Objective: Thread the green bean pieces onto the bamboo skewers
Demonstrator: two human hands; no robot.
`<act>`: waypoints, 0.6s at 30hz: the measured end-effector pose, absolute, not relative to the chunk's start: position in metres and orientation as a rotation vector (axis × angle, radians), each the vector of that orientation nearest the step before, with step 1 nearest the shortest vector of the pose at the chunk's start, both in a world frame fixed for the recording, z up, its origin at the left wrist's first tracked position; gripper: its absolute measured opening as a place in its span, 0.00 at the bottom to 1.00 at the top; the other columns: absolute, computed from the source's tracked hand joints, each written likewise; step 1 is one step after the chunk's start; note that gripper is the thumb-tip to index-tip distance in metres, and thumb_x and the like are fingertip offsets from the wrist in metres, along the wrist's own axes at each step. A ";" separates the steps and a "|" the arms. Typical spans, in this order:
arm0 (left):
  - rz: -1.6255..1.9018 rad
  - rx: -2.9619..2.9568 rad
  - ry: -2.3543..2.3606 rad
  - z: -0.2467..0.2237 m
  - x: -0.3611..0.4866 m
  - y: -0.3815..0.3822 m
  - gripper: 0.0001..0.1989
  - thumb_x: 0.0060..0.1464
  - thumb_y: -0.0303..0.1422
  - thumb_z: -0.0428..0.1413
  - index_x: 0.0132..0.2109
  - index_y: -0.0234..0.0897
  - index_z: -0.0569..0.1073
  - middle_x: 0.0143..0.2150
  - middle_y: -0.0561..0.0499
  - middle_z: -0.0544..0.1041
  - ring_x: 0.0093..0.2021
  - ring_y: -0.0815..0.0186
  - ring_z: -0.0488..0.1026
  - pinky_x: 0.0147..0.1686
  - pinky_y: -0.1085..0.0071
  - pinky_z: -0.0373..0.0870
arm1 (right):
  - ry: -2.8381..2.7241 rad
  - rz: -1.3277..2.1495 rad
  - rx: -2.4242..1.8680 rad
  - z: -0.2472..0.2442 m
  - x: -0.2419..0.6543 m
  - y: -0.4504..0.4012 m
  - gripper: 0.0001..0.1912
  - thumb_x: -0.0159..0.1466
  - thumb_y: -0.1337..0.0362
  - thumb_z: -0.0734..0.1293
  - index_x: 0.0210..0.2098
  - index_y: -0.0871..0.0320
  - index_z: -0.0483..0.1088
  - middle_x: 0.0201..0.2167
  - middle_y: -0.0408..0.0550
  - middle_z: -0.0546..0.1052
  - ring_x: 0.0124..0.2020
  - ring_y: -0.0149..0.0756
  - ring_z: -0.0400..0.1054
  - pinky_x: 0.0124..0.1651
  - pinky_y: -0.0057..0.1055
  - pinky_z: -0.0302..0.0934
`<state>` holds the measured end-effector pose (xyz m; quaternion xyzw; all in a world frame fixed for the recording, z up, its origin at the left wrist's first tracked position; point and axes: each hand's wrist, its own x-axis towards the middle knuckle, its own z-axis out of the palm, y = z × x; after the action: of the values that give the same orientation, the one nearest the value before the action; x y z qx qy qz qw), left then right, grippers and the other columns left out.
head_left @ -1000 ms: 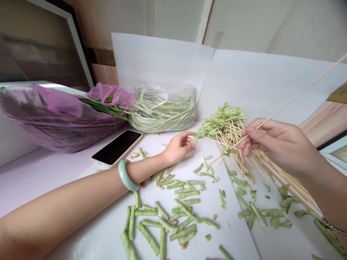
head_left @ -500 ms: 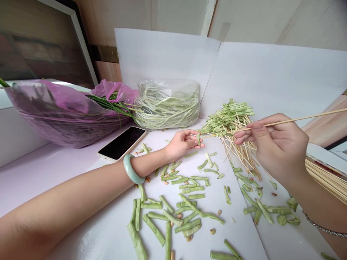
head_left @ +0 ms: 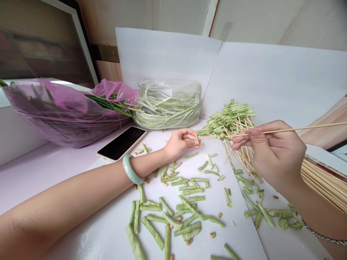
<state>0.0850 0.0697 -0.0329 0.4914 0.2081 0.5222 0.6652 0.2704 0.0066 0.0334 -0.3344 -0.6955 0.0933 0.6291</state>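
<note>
head view: left hand pinches a bean piece, right hand a bamboo skewer

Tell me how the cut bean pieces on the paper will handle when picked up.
The cut long bean pieces will probably feel light and limp, since several lie bent. Their rounded shape suggests they may roll a little if pushed. Their wrinkled skins look soft, so a hard pinch could crush them.
</note>
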 end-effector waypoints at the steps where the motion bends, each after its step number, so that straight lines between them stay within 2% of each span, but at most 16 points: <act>1: 1.191 1.117 0.479 -0.033 0.085 0.070 0.17 0.34 0.29 0.68 0.33 0.30 0.71 0.25 0.50 0.77 0.31 0.65 0.76 0.38 0.67 0.71 | -1.589 0.227 -0.758 0.033 0.270 0.007 0.06 0.62 0.64 0.66 0.30 0.59 0.65 0.22 0.43 0.75 0.20 0.32 0.71 0.25 0.30 0.70; 9: 1.220 1.181 0.526 -0.033 0.084 0.070 0.16 0.31 0.28 0.69 0.30 0.29 0.73 0.26 0.48 0.78 0.31 0.64 0.77 0.37 0.67 0.72 | -1.473 0.424 -0.773 0.026 0.273 0.013 0.13 0.59 0.58 0.69 0.29 0.58 0.62 0.21 0.43 0.76 0.18 0.32 0.70 0.19 0.26 0.67; 18: 1.237 1.190 0.539 -0.032 0.082 0.068 0.16 0.29 0.29 0.69 0.29 0.29 0.73 0.25 0.49 0.78 0.30 0.63 0.78 0.36 0.67 0.73 | -1.364 0.635 -0.726 0.006 0.282 0.021 0.13 0.56 0.59 0.72 0.30 0.57 0.64 0.22 0.43 0.76 0.24 0.35 0.73 0.25 0.31 0.70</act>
<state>0.0817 0.0681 -0.0316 0.5178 0.2348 0.5386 0.6218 0.2817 0.0213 0.0057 -0.3221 -0.6053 0.2820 0.6711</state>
